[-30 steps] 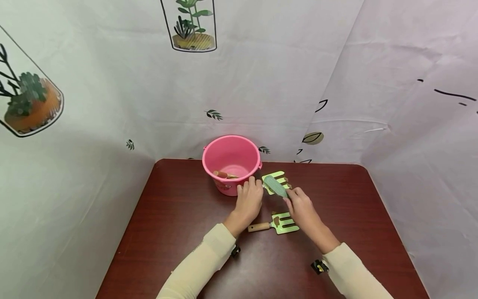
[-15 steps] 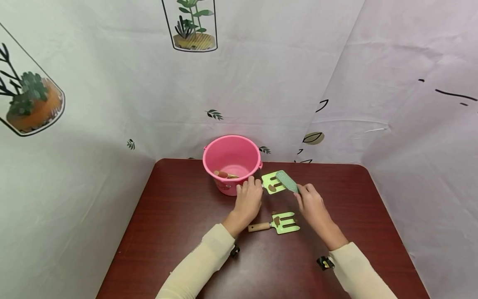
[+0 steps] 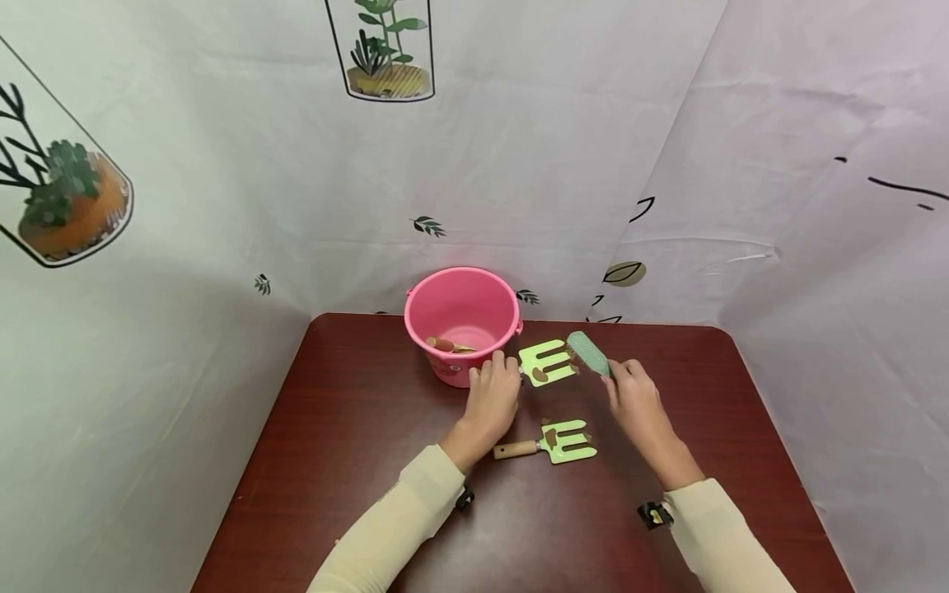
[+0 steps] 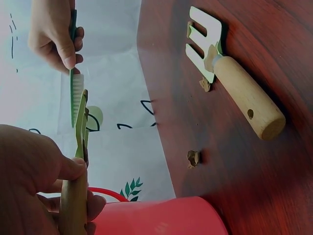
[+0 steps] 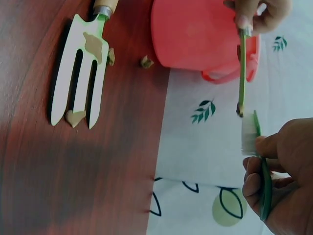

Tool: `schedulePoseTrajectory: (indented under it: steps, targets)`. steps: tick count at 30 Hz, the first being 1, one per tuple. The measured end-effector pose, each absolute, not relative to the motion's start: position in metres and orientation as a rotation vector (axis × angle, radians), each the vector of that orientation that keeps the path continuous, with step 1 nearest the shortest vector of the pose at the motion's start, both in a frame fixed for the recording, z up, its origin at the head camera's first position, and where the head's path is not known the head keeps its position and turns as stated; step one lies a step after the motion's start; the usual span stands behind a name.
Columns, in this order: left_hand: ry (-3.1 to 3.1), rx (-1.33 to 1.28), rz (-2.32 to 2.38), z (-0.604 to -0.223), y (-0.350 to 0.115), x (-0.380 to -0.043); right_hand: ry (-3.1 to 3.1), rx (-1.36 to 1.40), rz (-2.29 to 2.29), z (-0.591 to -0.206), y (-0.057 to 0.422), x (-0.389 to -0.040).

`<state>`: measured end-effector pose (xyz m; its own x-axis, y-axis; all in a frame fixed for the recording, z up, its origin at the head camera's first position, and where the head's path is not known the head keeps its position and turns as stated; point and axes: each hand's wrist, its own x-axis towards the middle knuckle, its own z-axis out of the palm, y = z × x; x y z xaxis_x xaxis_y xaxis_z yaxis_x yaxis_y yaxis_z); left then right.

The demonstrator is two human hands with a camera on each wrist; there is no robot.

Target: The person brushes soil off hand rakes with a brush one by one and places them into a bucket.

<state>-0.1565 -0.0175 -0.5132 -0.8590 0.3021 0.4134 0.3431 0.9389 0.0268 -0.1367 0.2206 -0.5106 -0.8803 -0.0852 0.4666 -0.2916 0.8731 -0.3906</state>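
Note:
My left hand [image 3: 491, 403] grips the wooden handle [image 4: 73, 203] of a light-green garden hand fork [image 3: 530, 361]. Its tines point right and carry brown patches and bits. In my right hand [image 3: 642, 405] is a green brush [image 3: 591, 354]. Its pale bristles [image 5: 248, 134] face the fork and sit right by the tips of the tines; contact cannot be told. A second garden hand fork [image 3: 551, 450] lies on the table below, with brown bits on and beside it. Just behind my left hand stands a pink bucket [image 3: 445, 372].
Inside the bucket lies a tool with a wooden handle [image 3: 441, 344], its head partly hidden. Loose brown lumps [image 4: 193, 158] are on the dark red table [image 3: 356, 412]. A white patterned cloth [image 3: 519, 165] hangs behind and at both sides.
My right hand has drawn the brush to the right, from over the raised fork's tines to their tips. My left hand and the fork have stayed nearly still.

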Motion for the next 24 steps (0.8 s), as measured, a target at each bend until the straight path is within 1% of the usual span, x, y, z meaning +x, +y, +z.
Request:
schedulePoseTrajectory:
  steps: [8,11,17,24]
  targets:
    - [-2.649,-0.473,-0.130,-0.515,-0.020,-0.157,-2.585,0.235,0.629,-0.512,0.240,-0.140]
    - [-2.646,-0.474,-0.129,-0.516,-0.020,-0.159,-2.571,0.265,0.633,-0.513,0.240,-0.140]
    - [-2.669,-0.489,-0.144,-0.515,-0.019,-0.161,-2.525,0.394,0.640,-0.515,0.225,-0.134]
    - [-2.670,-0.496,-0.140,-0.516,-0.015,-0.162,-2.573,0.462,0.669,-0.511,0.199,-0.126]
